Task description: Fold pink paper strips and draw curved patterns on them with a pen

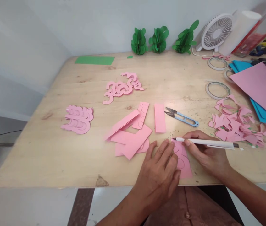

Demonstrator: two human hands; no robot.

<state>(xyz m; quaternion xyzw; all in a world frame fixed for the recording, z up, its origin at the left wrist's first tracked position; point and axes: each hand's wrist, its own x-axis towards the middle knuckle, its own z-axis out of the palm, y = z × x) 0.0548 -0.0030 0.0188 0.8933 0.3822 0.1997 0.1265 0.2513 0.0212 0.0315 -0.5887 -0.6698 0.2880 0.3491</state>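
My right hand (206, 153) grips a white pen (208, 143), its dark tip at the upper left edge of a pink paper piece (183, 163). Curved outlines are drawn on that piece. Flat over its left side lies my left hand (160, 168), fingers stretched out and holding nothing. Just beyond my hands are a pink strip (160, 118) and blue-handled thread snips (182, 117). Several folded pink papers (133, 141) overlap to the left, and a pink piece with drawn curves (141, 115) sticks out behind them.
Pink cut shapes (121, 87) and a scalloped stack (78, 119) lie left. Pink scraps (240, 121), tape rolls (218, 90) and coloured sheets (260, 91) are on the right. Along the wall stand green paper figures (158, 40) and a white fan (217, 33); a green strip (94, 60) lies near them.
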